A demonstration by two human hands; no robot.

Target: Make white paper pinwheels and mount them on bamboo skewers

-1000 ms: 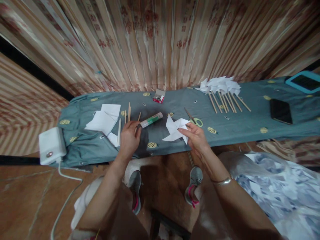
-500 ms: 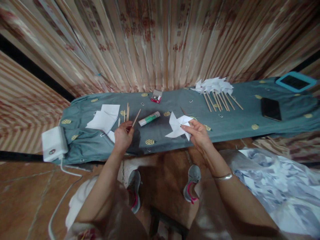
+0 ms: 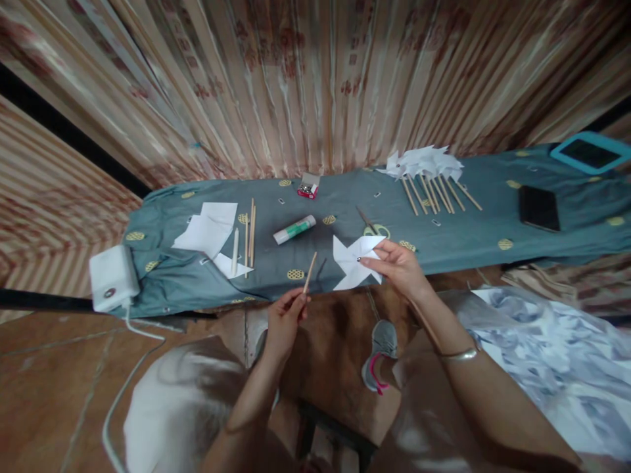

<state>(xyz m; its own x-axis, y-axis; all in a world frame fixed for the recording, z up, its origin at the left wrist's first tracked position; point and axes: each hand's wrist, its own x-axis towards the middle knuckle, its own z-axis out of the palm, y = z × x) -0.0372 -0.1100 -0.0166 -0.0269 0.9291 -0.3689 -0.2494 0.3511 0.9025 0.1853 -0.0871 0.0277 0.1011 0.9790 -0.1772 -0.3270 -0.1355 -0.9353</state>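
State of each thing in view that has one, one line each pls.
Left hand: pinching a bare stick
Right hand: holding a paper pinwheel
Paper pinwheel: folded, no stick attached
Red box: lid open
Glue stick: lying on its side
Scissors: lying flat
Stacked pinwheels: on sticks, overlapping
Blue-framed tablet: screen dark
White box: cable plugged in

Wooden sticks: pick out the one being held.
The stick pinched in the left hand; the other sticks, bare or with pinwheels, lie on the cloth.
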